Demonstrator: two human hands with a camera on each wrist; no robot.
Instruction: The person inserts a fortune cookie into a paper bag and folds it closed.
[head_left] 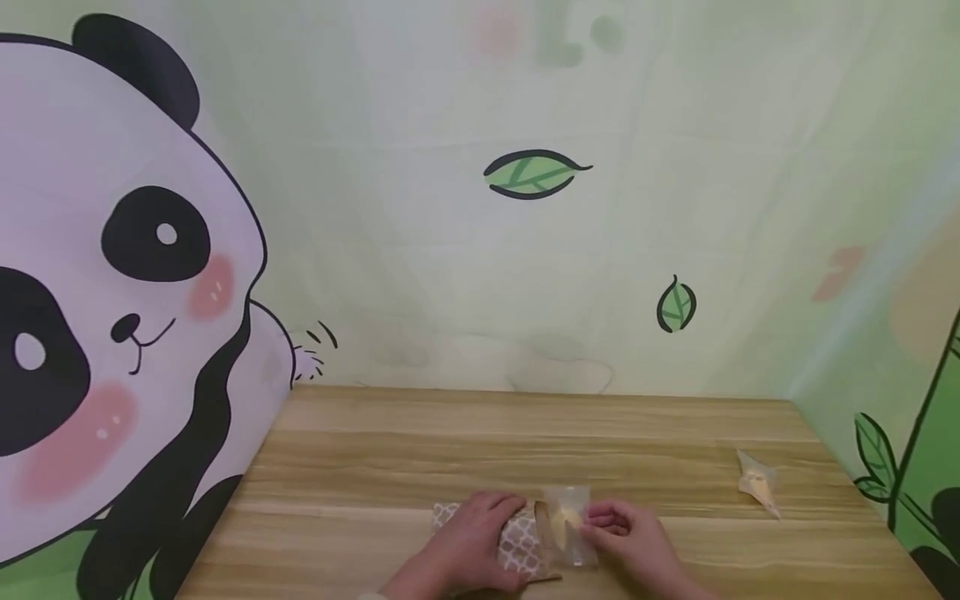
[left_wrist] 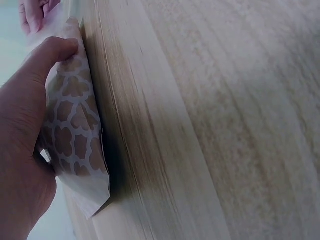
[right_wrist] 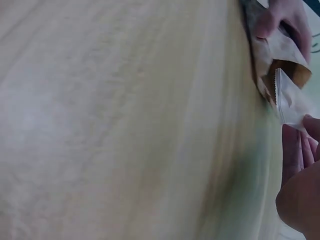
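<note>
A brown paper bag with a white lattice pattern (head_left: 519, 546) lies on its side on the table. My left hand (head_left: 472, 542) grips it from above, thumb on the near side, as the left wrist view shows along the patterned bag (left_wrist: 75, 110). The bag's mouth faces right and stands open in the right wrist view. At that mouth is a clear plastic packet (head_left: 567, 521) with something pale yellow inside, which my right hand (head_left: 637, 542) pinches by its right side. Its crimped end (right_wrist: 281, 95) points at the bag's opening. What the bag contains is hidden.
A second clear packet (head_left: 757, 485) with orange-tan contents lies on the wooden table (head_left: 480, 450) at the right. Behind and beside the table hangs a pale green backdrop (head_left: 420, 275) with a printed panda and leaves.
</note>
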